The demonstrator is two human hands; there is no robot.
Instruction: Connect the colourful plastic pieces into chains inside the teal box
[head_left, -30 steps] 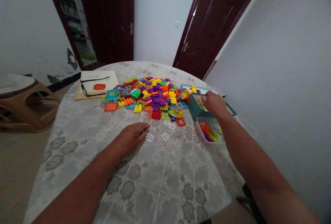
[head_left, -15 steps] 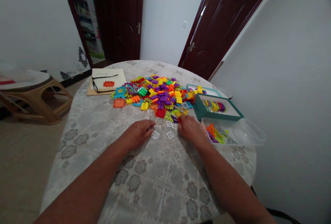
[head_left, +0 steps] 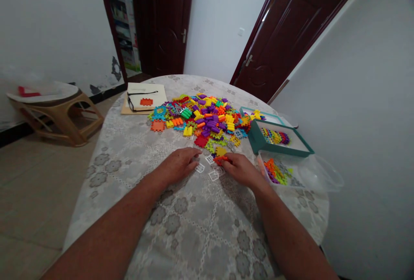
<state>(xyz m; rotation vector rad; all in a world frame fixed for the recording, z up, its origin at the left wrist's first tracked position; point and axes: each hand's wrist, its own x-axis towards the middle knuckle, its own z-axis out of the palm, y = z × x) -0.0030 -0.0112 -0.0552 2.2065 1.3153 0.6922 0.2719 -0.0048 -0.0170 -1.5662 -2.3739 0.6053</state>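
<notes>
My right hand (head_left: 242,168) pinches an orange-red plastic building piece (head_left: 220,160) between thumb and fingers, at the front of a heap of colourful plastic building pieces (head_left: 210,120). A yellow piece (head_left: 221,151) lies just behind it. My left hand (head_left: 183,163) rests on the tablecloth with fingers stretched forward and thumb apart, holding nothing. Between the two hands are several small white window-grid pieces; one grid piece (head_left: 200,168) lies near my left thumb, another (head_left: 213,176) closer to my right hand. A dark red square piece (head_left: 201,141) lies at the heap's front edge.
To the right stand a green box (head_left: 281,148) with beads inside and a clear plastic tub (head_left: 310,185) holding more pieces. Black-framed glasses (head_left: 130,103) and an orange piece (head_left: 146,102) lie on a book (head_left: 136,86) at the back left. A stool (head_left: 77,118) stands beyond the table.
My right hand has drawn the orange-red piece out from the heap's front edge, toward the white grids. My left hand stays about where it was. The view has shifted slightly.
</notes>
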